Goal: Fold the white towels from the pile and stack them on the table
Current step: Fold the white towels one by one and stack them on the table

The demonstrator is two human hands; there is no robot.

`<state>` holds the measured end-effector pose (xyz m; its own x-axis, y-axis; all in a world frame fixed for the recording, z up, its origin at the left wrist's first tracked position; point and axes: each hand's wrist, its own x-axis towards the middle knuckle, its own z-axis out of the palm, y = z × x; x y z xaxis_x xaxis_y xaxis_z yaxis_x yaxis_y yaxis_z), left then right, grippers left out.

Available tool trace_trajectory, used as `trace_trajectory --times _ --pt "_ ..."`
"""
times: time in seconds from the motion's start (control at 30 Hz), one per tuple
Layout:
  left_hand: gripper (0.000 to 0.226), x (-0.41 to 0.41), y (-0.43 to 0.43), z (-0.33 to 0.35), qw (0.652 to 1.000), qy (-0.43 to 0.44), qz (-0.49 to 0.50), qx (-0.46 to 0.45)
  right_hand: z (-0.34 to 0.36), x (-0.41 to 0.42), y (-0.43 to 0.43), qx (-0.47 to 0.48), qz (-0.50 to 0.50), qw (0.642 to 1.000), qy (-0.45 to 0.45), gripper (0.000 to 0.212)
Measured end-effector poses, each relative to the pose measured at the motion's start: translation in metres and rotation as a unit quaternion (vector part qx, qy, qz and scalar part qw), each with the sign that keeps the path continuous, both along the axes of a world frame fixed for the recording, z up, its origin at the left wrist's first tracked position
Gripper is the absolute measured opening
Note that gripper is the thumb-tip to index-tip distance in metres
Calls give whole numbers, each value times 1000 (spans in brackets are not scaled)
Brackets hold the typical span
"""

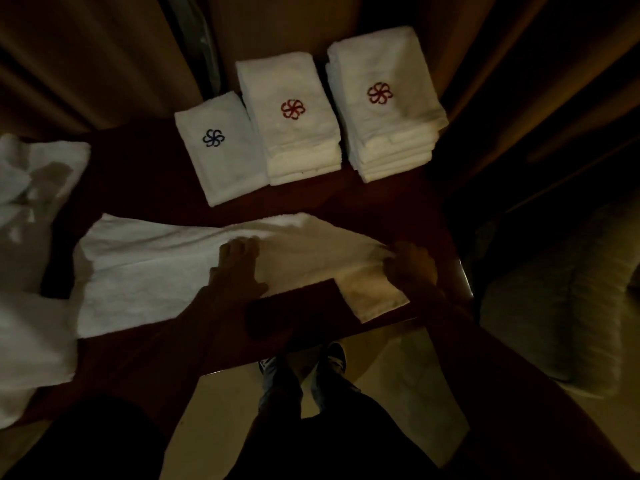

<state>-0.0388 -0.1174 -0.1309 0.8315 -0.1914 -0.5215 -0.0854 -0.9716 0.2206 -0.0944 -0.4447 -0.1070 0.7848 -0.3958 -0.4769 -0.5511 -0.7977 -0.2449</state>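
Head view: white towel (145, 271) beneath left hand (239, 268), edge in right hand (410, 268).

A pale padded bulk (554, 306) fills the dim right side; whether it is a bed or a seat cannot be told. Just left of it lies a glossy, light floor (398, 375). Farther left of the bulk, a pair of dark shoes (334, 355) with light trim stands on that floor, below dark trousers (311, 431). Beyond the bulk hang tan curtain folds (519, 64). Well to its left, more folds (86, 64) hang beside a narrow shiny strip (201, 46).
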Motion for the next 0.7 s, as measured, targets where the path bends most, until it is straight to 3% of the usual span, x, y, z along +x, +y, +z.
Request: trace_trajectory --times 0.1,0.2,0.27,0.37,0.53,0.63,0.7 --pt "117 7 9 4 1000 -3 -4 -13 10 13 2 -6 -16 982 -186 28" --pt "134 14 11 11 999 5 -36 15 19 28 6 4 57 944 -325 30" --pt "138 16 15 12 999 22 -33 32 26 30 7 -27 108 949 -294 42" --pt "139 14 18 10 998 28 -21 54 28 19 3 -73 162 973 -147 45" --pt "139 13 16 10 996 34 -22 81 11 -7 -1 -58 137 989 11 41" --pt "135 16 22 7 995 37 -36 84 4 -14 0 8 67 997 36 44" --pt "117 17 23 5 998 30 -25 59 7 -11 4 -1 76 997 7 40"
